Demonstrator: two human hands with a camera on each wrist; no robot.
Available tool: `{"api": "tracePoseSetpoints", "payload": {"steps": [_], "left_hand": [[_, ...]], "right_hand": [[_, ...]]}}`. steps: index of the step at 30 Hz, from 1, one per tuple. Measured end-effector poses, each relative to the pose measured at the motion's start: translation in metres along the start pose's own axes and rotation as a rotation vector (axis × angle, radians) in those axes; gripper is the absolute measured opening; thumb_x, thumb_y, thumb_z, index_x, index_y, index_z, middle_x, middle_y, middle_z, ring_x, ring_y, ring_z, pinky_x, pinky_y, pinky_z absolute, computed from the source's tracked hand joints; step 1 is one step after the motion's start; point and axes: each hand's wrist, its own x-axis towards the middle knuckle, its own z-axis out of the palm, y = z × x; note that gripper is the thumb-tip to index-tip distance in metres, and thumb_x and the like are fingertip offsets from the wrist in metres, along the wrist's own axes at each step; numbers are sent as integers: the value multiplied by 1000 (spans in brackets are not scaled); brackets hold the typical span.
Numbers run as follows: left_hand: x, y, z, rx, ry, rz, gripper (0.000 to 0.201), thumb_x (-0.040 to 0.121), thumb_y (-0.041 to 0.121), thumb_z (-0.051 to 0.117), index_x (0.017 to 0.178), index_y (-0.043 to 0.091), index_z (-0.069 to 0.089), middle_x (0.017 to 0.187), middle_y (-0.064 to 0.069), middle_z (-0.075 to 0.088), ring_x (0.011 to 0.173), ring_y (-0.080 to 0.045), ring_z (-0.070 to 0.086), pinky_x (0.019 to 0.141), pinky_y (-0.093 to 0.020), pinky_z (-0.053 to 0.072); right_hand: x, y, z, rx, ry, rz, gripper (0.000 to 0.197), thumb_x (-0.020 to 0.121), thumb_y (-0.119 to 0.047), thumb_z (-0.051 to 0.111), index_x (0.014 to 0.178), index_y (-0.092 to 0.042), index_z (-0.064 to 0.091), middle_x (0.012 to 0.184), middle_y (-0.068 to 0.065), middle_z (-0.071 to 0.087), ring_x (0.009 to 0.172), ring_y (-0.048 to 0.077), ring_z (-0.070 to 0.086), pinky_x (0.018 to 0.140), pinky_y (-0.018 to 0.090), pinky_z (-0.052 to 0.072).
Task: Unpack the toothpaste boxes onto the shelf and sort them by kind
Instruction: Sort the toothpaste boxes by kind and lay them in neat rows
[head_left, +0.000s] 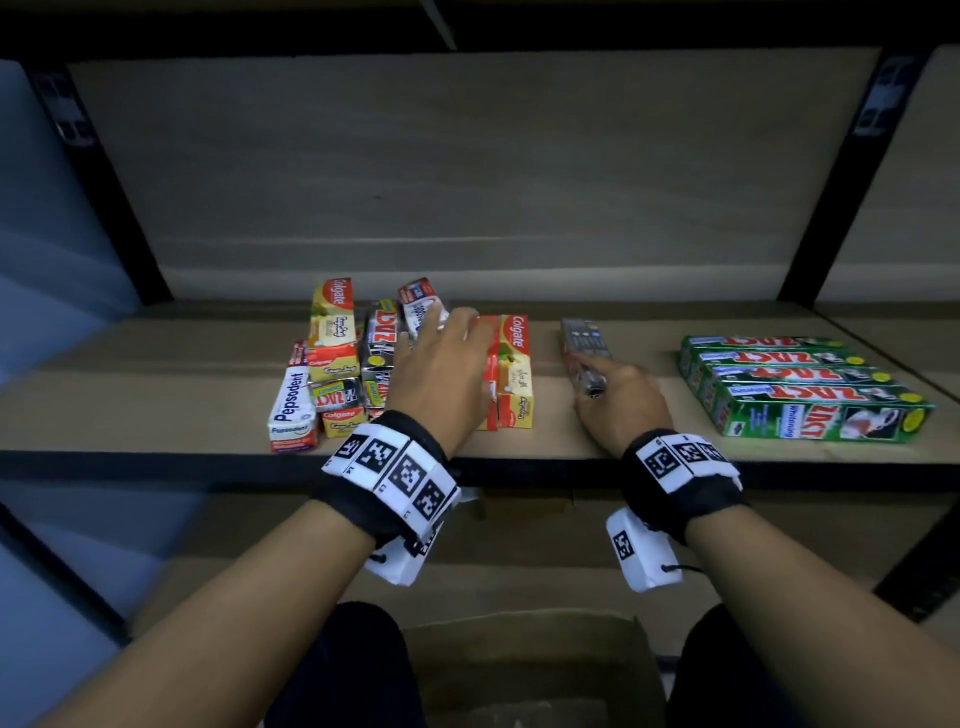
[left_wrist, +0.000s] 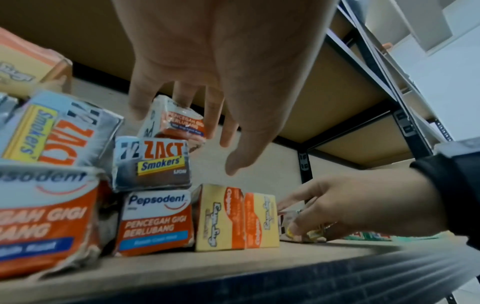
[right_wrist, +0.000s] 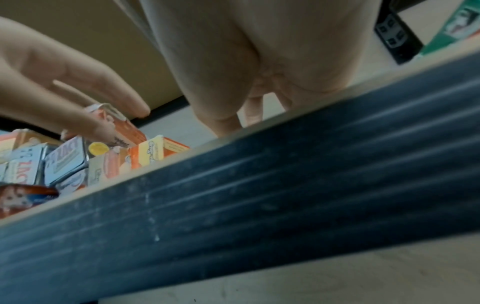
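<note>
A mixed pile of toothpaste boxes lies left of centre on the shelf (head_left: 156, 421): yellow-red Colgate (head_left: 332, 322), grey Zact Smokers (head_left: 379, 348) and white-red Pepsodent (head_left: 291, 410). My left hand (head_left: 441, 358) hovers over the pile with fingers straight, its tips at a tilted Pepsodent box (left_wrist: 176, 121) on top. Two Colgate boxes (head_left: 514, 374) lie side by side just right of it. My right hand (head_left: 618, 405) grips the near end of a grey Zact Smokers box (head_left: 582, 340) lying alone on the shelf. Several green Zact boxes (head_left: 795, 384) lie in a row at the right.
The dark metal front rail (head_left: 156, 462) of the shelf runs under both wrists. Black uprights (head_left: 810, 208) stand at the back corners. An open cardboard box (head_left: 519, 670) sits on the floor between my knees.
</note>
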Motion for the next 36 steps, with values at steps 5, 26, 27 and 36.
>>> {"api": "tracePoseSetpoints", "payload": {"steps": [5,26,27,36], "left_hand": [[1,-12,10,4,27,64,61,74,-1,74,131,7,54,137,-11,51,135,-35,39,109,-49,40],[-41,-81,-29,79,83,-223,52,91,60,45,126,23,56,128,1,57,122,-20,52,109,-59,34],[-45,-85,-30,43,85,-214,54,91,61,45,128,23,55,128,1,57,120,-20,53,106,-55,39],[-58,-101,-22,-166,74,-191,71,90,53,57,147,18,33,149,-2,43,143,-19,33,110,-40,39]], "right_hand": [[-2,5,-13,114,42,86,41,87,-36,65,128,-40,64,119,3,72,108,26,66,92,27,49],[-27,-114,-32,387,68,-255,39,91,-33,67,129,-29,65,104,-18,73,79,-12,64,65,-2,43],[-28,-121,-31,381,70,-266,39,90,-34,67,129,-30,66,106,-17,73,84,-8,65,71,1,45],[-31,-175,-16,311,10,-351,39,90,-35,66,128,-29,65,113,-11,72,81,1,64,74,18,53]]}}
